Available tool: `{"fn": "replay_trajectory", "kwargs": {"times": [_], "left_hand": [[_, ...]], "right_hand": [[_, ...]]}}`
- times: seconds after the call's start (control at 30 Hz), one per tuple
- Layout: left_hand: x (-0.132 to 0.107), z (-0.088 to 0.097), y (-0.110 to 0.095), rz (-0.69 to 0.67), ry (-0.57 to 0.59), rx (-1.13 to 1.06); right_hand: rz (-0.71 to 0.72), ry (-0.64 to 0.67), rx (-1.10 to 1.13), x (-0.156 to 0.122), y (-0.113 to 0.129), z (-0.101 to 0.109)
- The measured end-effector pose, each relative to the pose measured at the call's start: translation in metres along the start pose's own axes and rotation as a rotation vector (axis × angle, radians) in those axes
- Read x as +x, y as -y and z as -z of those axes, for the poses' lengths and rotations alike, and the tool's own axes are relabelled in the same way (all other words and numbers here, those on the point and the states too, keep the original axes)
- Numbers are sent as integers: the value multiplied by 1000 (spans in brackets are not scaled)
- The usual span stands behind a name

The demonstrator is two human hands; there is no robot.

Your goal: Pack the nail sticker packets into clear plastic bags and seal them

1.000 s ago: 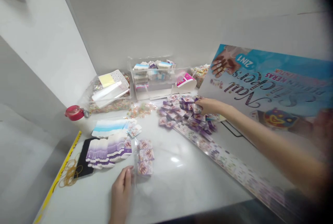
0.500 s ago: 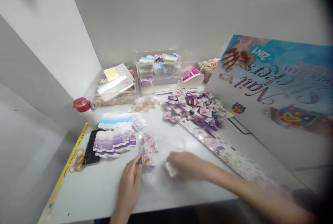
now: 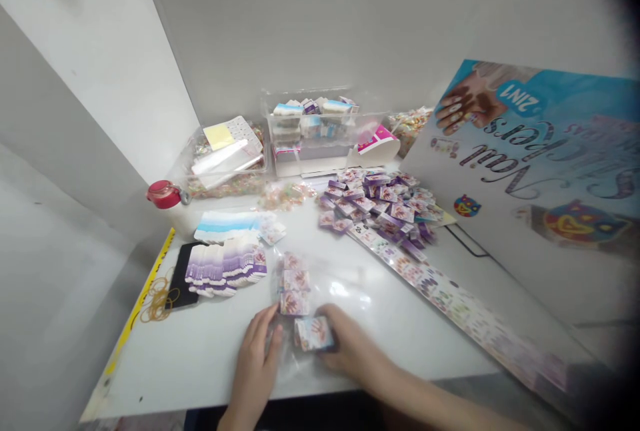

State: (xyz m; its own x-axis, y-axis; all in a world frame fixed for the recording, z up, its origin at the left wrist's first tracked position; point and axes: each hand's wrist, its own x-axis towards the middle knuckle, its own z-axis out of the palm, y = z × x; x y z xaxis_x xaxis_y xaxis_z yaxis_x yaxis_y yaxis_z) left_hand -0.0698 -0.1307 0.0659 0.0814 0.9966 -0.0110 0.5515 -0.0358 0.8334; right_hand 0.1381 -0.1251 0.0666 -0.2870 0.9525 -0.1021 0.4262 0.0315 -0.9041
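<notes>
Bright, glare on clear plastic, dark right corners

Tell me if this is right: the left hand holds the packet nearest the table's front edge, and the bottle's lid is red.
Not quite: the right hand holds that packet, as the head view shows. The bottle does have a red lid.

A plain grey wall rises behind the white worktable. Left of the table, a white wall section meets the grey one along a corner line, its neighbouring grey face in shade. A yellow strip with dark marks lines the table's left edge. Light falls pale and diffuse across the table.
</notes>
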Motion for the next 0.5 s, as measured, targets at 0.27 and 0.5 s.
{"fn": "replay_trajectory", "kwargs": {"times": [0.27, 0.5], "left_hand": [[-2, 5, -5, 53, -10, -103], [-5, 0, 1, 25, -53, -78]], "right_hand": [[-33, 34, 339, 10, 21, -7], [-135, 20, 219, 5, 11, 6]]}}
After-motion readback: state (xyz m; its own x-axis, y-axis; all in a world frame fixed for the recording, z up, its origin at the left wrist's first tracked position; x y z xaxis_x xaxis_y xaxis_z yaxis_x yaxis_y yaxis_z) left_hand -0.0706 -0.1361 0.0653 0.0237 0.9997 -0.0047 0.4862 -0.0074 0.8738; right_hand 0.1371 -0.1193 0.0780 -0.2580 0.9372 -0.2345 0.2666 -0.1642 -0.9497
